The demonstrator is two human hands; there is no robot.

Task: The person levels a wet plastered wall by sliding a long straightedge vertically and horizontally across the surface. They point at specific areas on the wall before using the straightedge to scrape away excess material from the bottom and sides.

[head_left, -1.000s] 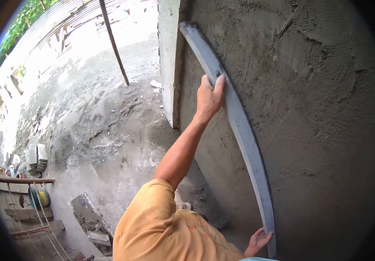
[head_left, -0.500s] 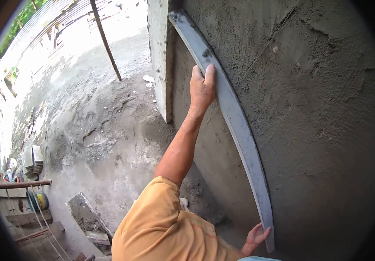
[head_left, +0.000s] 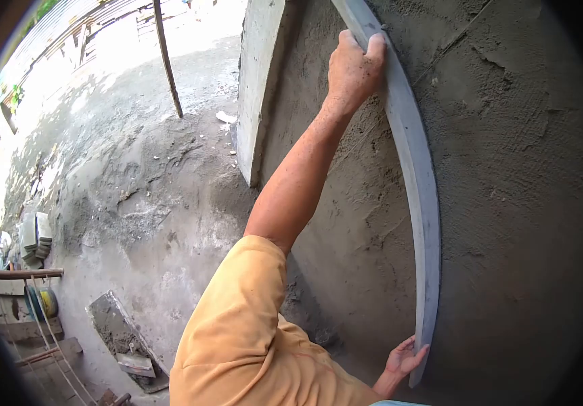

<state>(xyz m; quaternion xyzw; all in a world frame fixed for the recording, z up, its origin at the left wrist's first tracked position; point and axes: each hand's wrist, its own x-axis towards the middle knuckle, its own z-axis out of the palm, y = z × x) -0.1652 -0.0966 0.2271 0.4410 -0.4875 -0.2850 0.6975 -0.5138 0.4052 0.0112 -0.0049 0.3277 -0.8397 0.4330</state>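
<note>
A long grey straightedge (head_left: 419,183) lies along the rough mortar-covered wall (head_left: 508,203); it looks bowed in this wide view. High up, my left hand (head_left: 358,71) is closed round its left edge, with the thumb toward me. Near the lower end, my right hand (head_left: 403,362) holds the straightedge between thumb and fingers, palm partly turned up. The bar's upper tip is out of the frame. Wet-looking plaster shows ridges and scratches on both sides of the bar.
A concrete edge (head_left: 261,95) juts out left of the wall. A thin pole (head_left: 167,61) stands on the rough ground. Lower left are a mortar-smeared board (head_left: 110,318) with a trowel-like tool (head_left: 136,365), stacked blocks (head_left: 35,237) and a wooden bar (head_left: 20,274) with ropes.
The straightedge and my left hand have moved up and to the right across the wall, away from the concrete edge. My right hand stays near the lower end. The view has shifted slightly.
</note>
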